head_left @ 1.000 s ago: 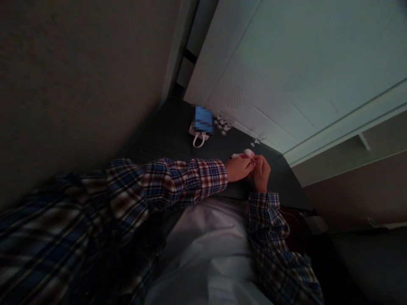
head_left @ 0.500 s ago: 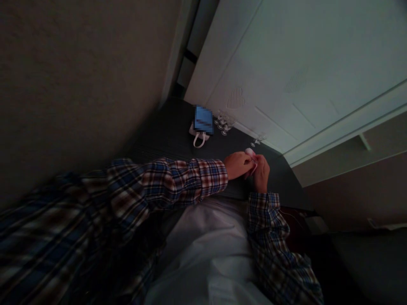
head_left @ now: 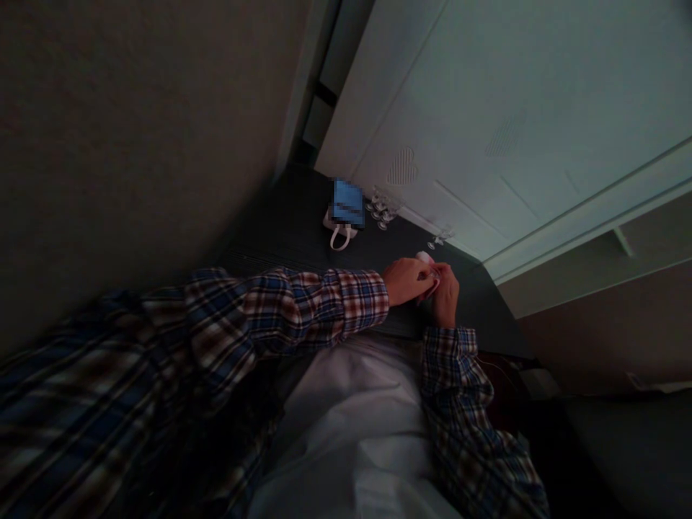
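My left hand [head_left: 404, 281] reaches across from the left, its fingers closed on a small pink cloth [head_left: 424, 257]. Meeting it from the right is my right hand [head_left: 446, 294], with curled fingers closed on the same cloth. Part of the cloth sticks out above the fingers and a fold hangs below. A pale, shiny bit shows between the hands, too small to make out. Just beyond them, small clear stemmed glasses [head_left: 439, 238] stand on the dark tabletop [head_left: 292, 238].
Several more small glasses [head_left: 381, 209] cluster by the white panel [head_left: 486, 108] behind the table. Left of them is a light bag with a handle [head_left: 340, 238], a blurred blue item [head_left: 348, 202] over it. A wall [head_left: 135, 130] bounds the left side.
Both hands stay in nearly the same place with the cloth. The right fingers have shifted slightly on it, and the whole view has moved a little.
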`<action>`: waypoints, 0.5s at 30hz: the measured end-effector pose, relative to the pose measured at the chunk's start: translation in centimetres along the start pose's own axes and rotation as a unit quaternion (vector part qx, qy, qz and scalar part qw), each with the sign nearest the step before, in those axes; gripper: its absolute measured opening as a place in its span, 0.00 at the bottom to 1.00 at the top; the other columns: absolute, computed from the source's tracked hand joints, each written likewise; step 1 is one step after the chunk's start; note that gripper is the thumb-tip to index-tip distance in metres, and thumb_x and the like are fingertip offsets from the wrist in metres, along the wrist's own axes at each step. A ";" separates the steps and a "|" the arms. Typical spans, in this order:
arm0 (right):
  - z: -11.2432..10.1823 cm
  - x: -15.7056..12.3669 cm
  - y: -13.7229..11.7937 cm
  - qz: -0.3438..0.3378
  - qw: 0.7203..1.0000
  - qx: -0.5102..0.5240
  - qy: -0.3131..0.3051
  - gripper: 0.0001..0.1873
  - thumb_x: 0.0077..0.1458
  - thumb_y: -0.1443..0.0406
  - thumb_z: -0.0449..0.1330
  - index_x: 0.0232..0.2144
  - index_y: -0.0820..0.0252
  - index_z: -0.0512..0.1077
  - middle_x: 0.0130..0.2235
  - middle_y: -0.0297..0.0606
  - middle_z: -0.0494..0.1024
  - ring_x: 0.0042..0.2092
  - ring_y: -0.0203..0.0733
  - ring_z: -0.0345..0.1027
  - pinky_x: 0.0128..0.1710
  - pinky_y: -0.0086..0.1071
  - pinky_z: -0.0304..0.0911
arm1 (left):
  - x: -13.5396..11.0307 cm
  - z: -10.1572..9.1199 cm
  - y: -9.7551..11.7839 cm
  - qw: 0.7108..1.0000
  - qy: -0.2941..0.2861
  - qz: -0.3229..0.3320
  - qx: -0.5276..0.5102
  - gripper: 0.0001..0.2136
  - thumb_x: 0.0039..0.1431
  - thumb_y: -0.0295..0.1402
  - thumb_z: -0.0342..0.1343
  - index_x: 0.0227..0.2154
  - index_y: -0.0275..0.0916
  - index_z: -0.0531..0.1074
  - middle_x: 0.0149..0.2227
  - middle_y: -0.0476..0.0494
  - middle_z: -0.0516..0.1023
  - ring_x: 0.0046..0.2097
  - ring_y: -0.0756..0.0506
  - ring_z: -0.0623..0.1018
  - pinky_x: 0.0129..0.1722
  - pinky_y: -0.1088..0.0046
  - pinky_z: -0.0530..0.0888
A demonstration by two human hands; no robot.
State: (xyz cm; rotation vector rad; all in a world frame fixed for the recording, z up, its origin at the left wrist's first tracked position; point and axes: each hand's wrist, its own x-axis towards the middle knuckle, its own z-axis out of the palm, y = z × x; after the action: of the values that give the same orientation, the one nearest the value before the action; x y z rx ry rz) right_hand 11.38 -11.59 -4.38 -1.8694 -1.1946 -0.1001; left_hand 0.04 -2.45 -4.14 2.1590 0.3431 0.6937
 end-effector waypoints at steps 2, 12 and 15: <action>-0.1 0.0 0.1 -0.006 1.000 -0.004 0.003 0.31 0.62 0.48 0.38 0.37 0.68 0.68 0.34 0.37 0.71 0.34 0.25 0.60 0.37 0.22 0.56 | 0.0 0.0 0.0 1.000 -0.007 0.001 -0.007 0.16 0.62 0.40 0.48 0.28 0.34 0.75 0.34 0.47 0.74 0.37 0.53 0.70 0.38 0.77 0.61; 0.2 0.1 0.3 0.041 0.998 0.056 -0.007 0.38 0.59 0.41 0.36 0.35 0.69 0.68 0.32 0.38 0.71 0.33 0.27 0.62 0.36 0.24 0.58 | -0.1 0.3 0.0 1.000 0.016 0.014 -0.002 0.13 0.60 0.40 0.51 0.35 0.36 0.74 0.38 0.48 0.74 0.40 0.52 0.72 0.40 0.78 0.63; 0.2 0.1 -0.2 0.038 0.997 0.069 -0.016 0.39 0.58 0.41 0.35 0.34 0.70 0.68 0.32 0.40 0.71 0.33 0.27 0.63 0.36 0.24 0.58 | -0.1 0.4 0.0 1.000 0.022 0.010 0.000 0.13 0.59 0.39 0.52 0.37 0.35 0.73 0.39 0.48 0.74 0.40 0.52 0.72 0.40 0.78 0.64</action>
State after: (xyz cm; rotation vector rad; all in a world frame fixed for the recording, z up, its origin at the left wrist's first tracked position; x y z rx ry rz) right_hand 11.20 -11.37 -4.39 -1.7986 -1.1209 0.0535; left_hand 0.15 -2.71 -4.38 2.1515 0.3458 0.7541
